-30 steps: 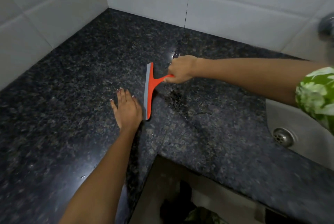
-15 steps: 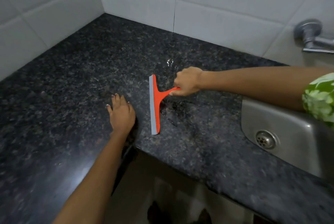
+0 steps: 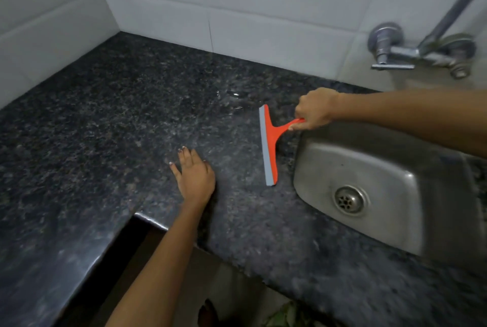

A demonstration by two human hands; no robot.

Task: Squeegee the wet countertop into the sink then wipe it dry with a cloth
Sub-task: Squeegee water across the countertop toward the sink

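Squeegee: orange with a grey blade, blade edge down on the dark granite desk, lying just beside the left rim of the steel sink
Right hand: fingers curled tight around the orange handle, knuckles up, arm reaching in over the sink
Left hand: flat on the desk near its front edge, fingers together and pointing away, apart from the blade and holding nothing
Water: small shiny pool left of the blade's far end, near the tiled wall; elsewhere the motion blur hides how wet the stone is
Tap: on the wall above the sink, no stream visible
Cloth: none in view
Step in hand: judged to be a pull of the blade toward the sink, with drying yet to come
Doing it well: keep the whole rubber edge on the stone with even pressure, carry the pull right over the sink rim so the water drops in, then set the blade beyond the pool by the wall and overlap the next lane
Risk: lifting short of the rim would leave a line of water beside the sink
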